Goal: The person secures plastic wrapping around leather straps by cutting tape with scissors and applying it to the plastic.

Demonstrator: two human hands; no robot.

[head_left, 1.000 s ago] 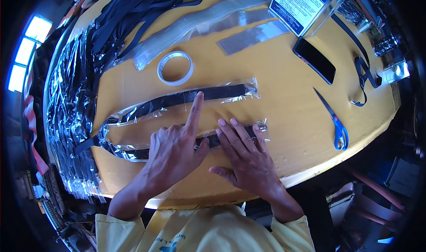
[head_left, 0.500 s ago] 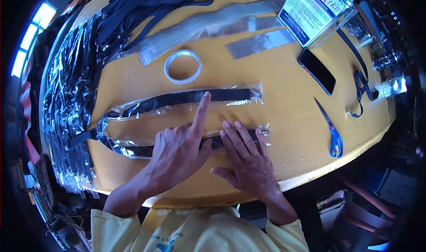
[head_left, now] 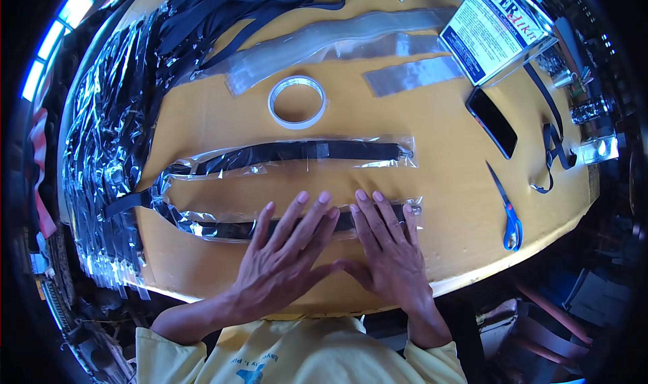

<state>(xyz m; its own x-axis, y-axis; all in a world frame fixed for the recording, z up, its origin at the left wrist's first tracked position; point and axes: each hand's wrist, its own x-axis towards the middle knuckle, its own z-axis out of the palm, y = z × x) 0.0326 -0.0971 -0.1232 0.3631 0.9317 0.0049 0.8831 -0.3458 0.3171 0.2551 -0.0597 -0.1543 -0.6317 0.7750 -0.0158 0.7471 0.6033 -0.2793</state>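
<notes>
Two bare hands are lying flat, side by side, on the near part of a yellow table [head_left: 432, 134]. The left hand [head_left: 287, 256] is spreading its fingers open, palm down, and is pressing on the nearer limb of a long black strap sealed in a clear, crinkled plastic sleeve [head_left: 270, 156]. The right hand [head_left: 391, 252] is doing the same just beside it, fingers straight and apart, its fingertips resting on the sleeve's right end. Neither hand is closing around anything; both are simply pressing flat. The two thumbs are almost touching between the hands.

The sleeved strap is lying in a long U across the middle of the table, its bend at the left, its farther limb running above the hands and its nearer limb passing under them.

Beyond the farther limb, a white ring of adhesive tape [head_left: 297, 102] is lying flat. Farther back, several empty clear plastic sleeves [head_left: 324, 43] are stretching across the table, and a heap of loose black straps [head_left: 223, 12] is lying at the far left. A shiny row of already bagged straps [head_left: 101, 147] is following the table's left edge. On the right, a black phone [head_left: 492, 122], blue-handled scissors [head_left: 507, 208] and a white-and-blue printed carton [head_left: 496, 29] are lying well apart from the hands.
</notes>
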